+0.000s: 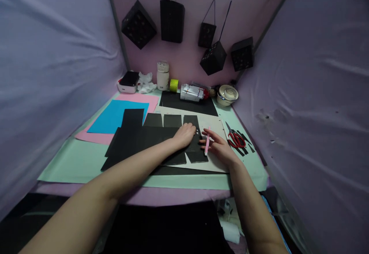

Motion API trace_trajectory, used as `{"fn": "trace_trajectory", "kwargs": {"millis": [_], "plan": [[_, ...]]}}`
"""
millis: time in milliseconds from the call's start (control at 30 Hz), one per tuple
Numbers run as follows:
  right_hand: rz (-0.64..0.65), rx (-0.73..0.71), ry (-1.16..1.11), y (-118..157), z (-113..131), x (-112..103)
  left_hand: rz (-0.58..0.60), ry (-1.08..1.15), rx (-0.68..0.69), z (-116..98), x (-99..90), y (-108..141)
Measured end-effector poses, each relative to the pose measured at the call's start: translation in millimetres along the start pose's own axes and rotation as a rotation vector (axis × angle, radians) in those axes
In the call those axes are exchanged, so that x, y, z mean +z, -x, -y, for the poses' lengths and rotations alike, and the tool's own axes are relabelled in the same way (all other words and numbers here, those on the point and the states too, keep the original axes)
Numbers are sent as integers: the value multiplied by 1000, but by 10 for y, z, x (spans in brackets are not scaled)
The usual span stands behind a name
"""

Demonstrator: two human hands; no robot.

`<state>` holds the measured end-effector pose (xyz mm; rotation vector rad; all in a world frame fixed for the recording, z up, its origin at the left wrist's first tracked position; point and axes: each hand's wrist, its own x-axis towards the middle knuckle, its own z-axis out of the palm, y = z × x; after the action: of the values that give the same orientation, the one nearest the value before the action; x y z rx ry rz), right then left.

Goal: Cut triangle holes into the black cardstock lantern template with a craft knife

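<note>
A large black card template (155, 138) with flaps cut along its edges lies on a pale board. On its right part rests my left hand (186, 135), fingers bent and together, pressing the card down. Small white cut-out spots show beside those fingertips. My right hand (219, 146) is just to the right, over the card's right edge, its fingers loosely spread around a slim pink pen-shaped tool (207, 142). The tool stands nearly upright in the picture; whether its lower end touches the card I cannot tell.
Red-handled scissors (236, 139) lie among black scraps (243, 150) at the right. Blue paper (115, 115) and pink paper (141, 99) lie left. Behind are a white bottle (163, 78), yellow tape (174, 85), a clear container (191, 92) and a lidded bowl (227, 95). Black boxes (172, 21) hang above.
</note>
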<state>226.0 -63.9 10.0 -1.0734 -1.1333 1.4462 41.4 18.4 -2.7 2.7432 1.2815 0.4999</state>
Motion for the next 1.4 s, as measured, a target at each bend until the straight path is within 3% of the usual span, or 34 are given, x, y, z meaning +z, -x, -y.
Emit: {"fn": "trace_trajectory", "kwargs": {"millis": [100,333,433,700,900,1400], "plan": [[-36,18,44,45,-2,-9,3,5,-4,1,-1,5],[-174,-140,279,-13,-135,-61,17,19,-10,2,-16,9],[-224,-130,336,-10,-129,-87,37,27,-16,3,-28,4],[-101,45,123,190,84,-60,59,49,-42,7,-25,-3],[-70,37,74,274,80,-40,75,58,-45,-11,-52,-6],[-71,76,276,230,-30,-135,65,65,-39,-9,-34,-5]]}}
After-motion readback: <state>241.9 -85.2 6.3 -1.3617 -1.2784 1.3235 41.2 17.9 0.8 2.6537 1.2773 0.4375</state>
